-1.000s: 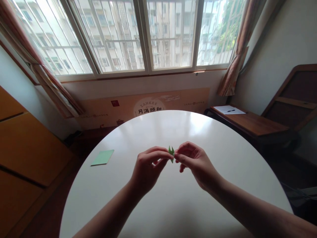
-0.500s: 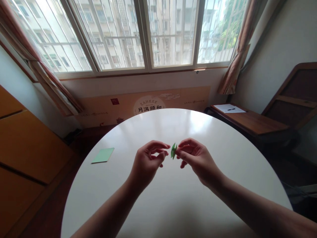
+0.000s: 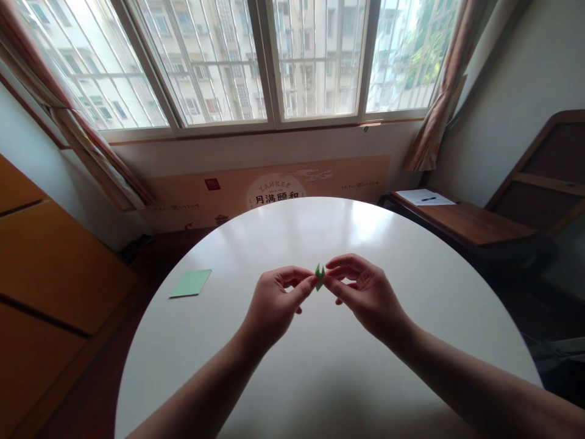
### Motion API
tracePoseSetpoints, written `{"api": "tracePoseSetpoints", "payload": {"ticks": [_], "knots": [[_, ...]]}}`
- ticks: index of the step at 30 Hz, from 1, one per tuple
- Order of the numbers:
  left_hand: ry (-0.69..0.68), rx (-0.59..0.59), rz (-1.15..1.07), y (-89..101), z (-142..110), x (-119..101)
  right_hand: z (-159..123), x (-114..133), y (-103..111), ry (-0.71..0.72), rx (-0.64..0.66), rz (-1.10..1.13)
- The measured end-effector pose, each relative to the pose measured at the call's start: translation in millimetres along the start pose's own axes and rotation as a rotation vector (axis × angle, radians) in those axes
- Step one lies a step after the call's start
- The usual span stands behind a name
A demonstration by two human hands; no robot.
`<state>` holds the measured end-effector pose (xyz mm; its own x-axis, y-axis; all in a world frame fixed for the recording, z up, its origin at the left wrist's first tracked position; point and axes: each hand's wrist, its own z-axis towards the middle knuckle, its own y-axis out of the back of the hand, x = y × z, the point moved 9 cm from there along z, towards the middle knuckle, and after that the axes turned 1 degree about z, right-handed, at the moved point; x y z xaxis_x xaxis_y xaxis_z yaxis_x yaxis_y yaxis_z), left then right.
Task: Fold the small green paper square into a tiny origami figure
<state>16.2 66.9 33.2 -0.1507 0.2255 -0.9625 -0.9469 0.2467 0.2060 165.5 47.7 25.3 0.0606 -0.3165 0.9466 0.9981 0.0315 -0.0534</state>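
A small folded piece of green paper (image 3: 319,278) with pointed tips is held above the middle of the white round table (image 3: 292,378). My left hand (image 3: 281,299) pinches its left side between thumb and fingers. From the right, my right hand (image 3: 361,283) grips the other side with thumb and forefinger. Parts of the folds are hidden behind the fingertips. On the table's left side lies a flat stack of light green square paper (image 3: 191,283), apart from both hands.
Beyond the table, a long printed box or panel (image 3: 338,177) leans below the barred window (image 3: 315,61). At the right stands a wooden side table (image 3: 484,219) bearing a white sheet (image 3: 414,197) and a dark pen (image 3: 429,199). Wooden cabinets (image 3: 41,262) stand at the left.
My left hand has moved right and its fingers have closed on the green paper's left side. My right hand keeps its hold. The view has shifted slightly.
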Motion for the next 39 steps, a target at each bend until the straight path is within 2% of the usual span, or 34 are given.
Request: {"api": "tracePoseSetpoints", "payload": {"ticks": [3,9,17,31,39], "knots": [[0.029,-0.007,-0.072,1.1,1.7,3.8,0.9,-5.5,-6.5,-0.061,0.086,0.02],[0.055,0.012,-0.086,-3.6,0.6,6.9,1.3,-12.1,-9.8,-0.105,0.133,0.016],[0.053,0.081,-0.056,-11.4,-0.7,7.6,-0.5,-13.3,-10.1,-0.094,0.127,-0.019],[-0.001,-0.062,-0.028,3.9,-0.4,1.1,0.8,-8.3,-12.6,-0.038,0.148,-0.008],[0.041,-0.015,-0.113,2.1,1.7,6.0,-0.3,-12.1,-13.0,-0.072,0.128,-0.029]]}}
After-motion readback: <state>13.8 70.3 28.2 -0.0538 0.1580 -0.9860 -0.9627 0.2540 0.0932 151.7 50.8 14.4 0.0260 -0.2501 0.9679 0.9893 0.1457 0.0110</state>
